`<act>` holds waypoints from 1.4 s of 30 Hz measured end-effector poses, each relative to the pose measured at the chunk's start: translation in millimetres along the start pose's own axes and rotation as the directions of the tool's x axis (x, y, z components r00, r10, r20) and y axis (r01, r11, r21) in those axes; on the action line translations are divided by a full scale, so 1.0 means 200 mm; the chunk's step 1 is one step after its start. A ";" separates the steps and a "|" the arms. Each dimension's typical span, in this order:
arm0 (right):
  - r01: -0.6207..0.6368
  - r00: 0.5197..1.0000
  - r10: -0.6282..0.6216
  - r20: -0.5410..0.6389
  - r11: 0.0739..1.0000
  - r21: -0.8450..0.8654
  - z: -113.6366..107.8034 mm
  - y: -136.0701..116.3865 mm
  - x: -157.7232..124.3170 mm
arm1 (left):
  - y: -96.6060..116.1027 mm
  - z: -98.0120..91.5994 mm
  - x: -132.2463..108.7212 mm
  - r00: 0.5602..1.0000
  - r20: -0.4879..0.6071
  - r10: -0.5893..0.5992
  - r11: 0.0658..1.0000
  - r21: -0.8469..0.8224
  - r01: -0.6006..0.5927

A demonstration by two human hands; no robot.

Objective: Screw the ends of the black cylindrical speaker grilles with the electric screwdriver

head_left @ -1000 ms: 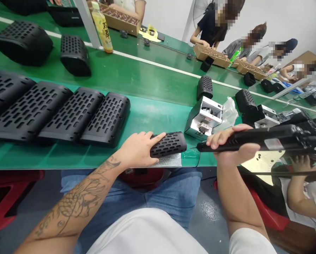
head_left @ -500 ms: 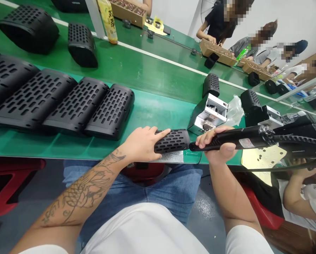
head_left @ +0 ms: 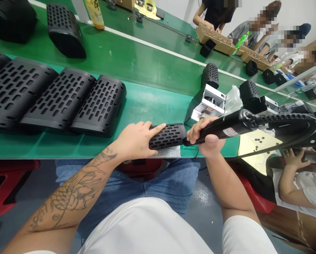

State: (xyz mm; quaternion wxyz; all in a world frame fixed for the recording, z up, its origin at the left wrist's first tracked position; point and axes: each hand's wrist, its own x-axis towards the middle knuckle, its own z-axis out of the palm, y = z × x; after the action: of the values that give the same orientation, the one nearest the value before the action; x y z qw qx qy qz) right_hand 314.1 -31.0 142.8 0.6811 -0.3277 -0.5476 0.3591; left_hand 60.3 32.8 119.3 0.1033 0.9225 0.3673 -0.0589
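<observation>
My left hand (head_left: 137, 141) is wrapped over the near-left end of a black slotted housing (head_left: 168, 135), its index finger lying along the top face. The housing rests at the table's front edge on a clear, shiny sheet (head_left: 171, 152). In my right hand (head_left: 207, 137) is a black electric screwdriver (head_left: 226, 127), held nearly level with its cord trailing right. The driver's nose meets the right end of the housing; the bit itself is hidden. Just behind stands a white and black screw feeder (head_left: 208, 102).
Several black slotted housings (head_left: 99, 106) lie in a row on the green table (head_left: 150, 102) to the left. Another housing (head_left: 66, 30) stands behind them. Yellow paper (head_left: 255, 148) with small black dots lies right. A co-worker's arm (head_left: 292, 176) is close on the right; others sit across.
The view has shifted a little, so most things sit slightly further left and up. The screwdriver's rear end has tilted upward. Both hands keep their hold on the housing and the driver.
</observation>
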 end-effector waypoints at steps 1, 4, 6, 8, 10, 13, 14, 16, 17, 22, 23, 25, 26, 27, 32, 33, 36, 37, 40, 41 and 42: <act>-0.013 1.000 0.013 0.028 1.000 0.005 0.00 0.00 0.00 | 0.00 0.00 0.00 1.000 -0.005 -0.003 1.000 -0.005 0.003; -0.048 0.995 0.047 0.084 0.999 0.012 0.00 0.01 0.01 | -0.01 0.01 0.00 1.000 -0.004 -0.010 1.000 -0.017 0.009; -0.067 0.991 0.065 0.115 0.998 0.020 0.00 0.01 0.02 | -0.01 0.01 0.00 1.000 0.001 -0.007 1.000 -0.021 0.007; -0.080 0.987 0.076 0.139 0.997 0.023 -0.01 0.01 0.02 | -0.01 0.01 0.00 1.000 0.005 -0.001 1.000 -0.028 0.001; -0.078 0.988 0.075 0.138 0.997 0.019 -0.01 0.02 0.02 | -0.01 0.01 0.01 1.000 0.005 0.001 0.999 -0.037 0.000; -0.041 0.992 0.037 0.124 0.999 0.036 0.01 0.02 0.00 | -0.01 0.00 0.01 1.000 0.019 -0.006 0.999 -0.038 0.007; -0.027 0.992 0.021 0.128 0.999 0.045 0.02 0.03 -0.01 | -0.01 0.00 0.01 1.000 0.025 -0.006 0.999 -0.031 0.007; -0.009 0.993 0.004 0.120 0.999 0.041 0.03 0.02 -0.03 | -0.02 -0.01 0.02 1.000 0.028 -0.002 1.000 -0.011 0.002; -0.009 0.995 0.006 0.104 1.000 0.026 0.03 0.01 -0.03 | -0.02 -0.01 0.02 1.000 0.026 -0.001 1.000 -0.001 0.001; 0.100 0.975 -0.125 -0.182 0.985 -0.137 -0.14 -0.03 0.11 | -0.01 -0.03 0.03 0.999 0.032 0.002 1.000 0.005 -0.002; 0.154 0.945 -0.204 -0.254 0.967 -0.203 -0.20 -0.02 0.16 | -0.01 -0.03 0.03 0.999 0.035 0.004 1.000 -0.003 -0.004; 0.230 0.867 -0.355 -0.349 0.907 -0.352 -0.33 0.02 0.28 | 0.01 -0.04 0.04 0.999 0.035 0.009 1.000 -0.023 -0.008; 0.235 0.841 -0.397 -0.368 0.880 -0.413 -0.38 0.05 0.33 | 0.01 -0.04 0.04 1.000 0.026 0.011 0.999 -0.039 -0.010; 0.225 0.826 -0.419 -0.377 0.858 -0.462 -0.43 0.09 0.37 | 0.02 -0.03 0.04 1.000 0.007 0.017 0.998 -0.063 -0.017; 0.103 0.866 -0.334 -0.372 0.847 -0.521 -0.53 0.23 0.37 | -0.04 0.11 -0.02 0.934 -0.356 0.016 0.948 -0.291 -0.127; 0.095 0.870 -0.319 -0.375 0.856 -0.508 -0.53 0.23 0.35 | -0.07 0.17 -0.04 0.889 -0.458 -0.013 0.927 -0.340 -0.162; 0.105 0.863 -0.313 -0.397 0.879 -0.464 -0.48 0.18 0.29 | -0.16 0.35 -0.12 0.777 -0.623 -0.091 0.854 -0.451 -0.261; 0.119 0.856 -0.319 -0.407 0.887 -0.446 -0.45 0.15 0.27 | -0.19 0.42 -0.14 0.769 -0.631 -0.099 0.833 -0.476 -0.282; 0.170 0.867 -0.298 -0.399 0.930 -0.325 -0.32 0.04 0.21 | -0.23 0.56 -0.17 0.795 -0.597 -0.106 0.792 -0.534 -0.295; 0.184 0.885 -0.278 -0.373 0.946 -0.267 -0.26 0.00 0.18 | -0.23 0.59 -0.17 0.803 -0.584 -0.116 0.782 -0.553 -0.289; 0.191 0.907 -0.255 -0.336 0.958 -0.212 -0.20 -0.04 0.14 | -0.23 0.62 -0.16 0.810 -0.572 -0.129 0.772 -0.570 -0.280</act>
State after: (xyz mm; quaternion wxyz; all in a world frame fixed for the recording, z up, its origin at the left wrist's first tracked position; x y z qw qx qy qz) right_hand 359.0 -12.6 156.3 0.7749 -0.3814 -0.4769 0.1632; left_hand 1.4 14.4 -1.0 0.2910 0.8204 0.3393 0.3566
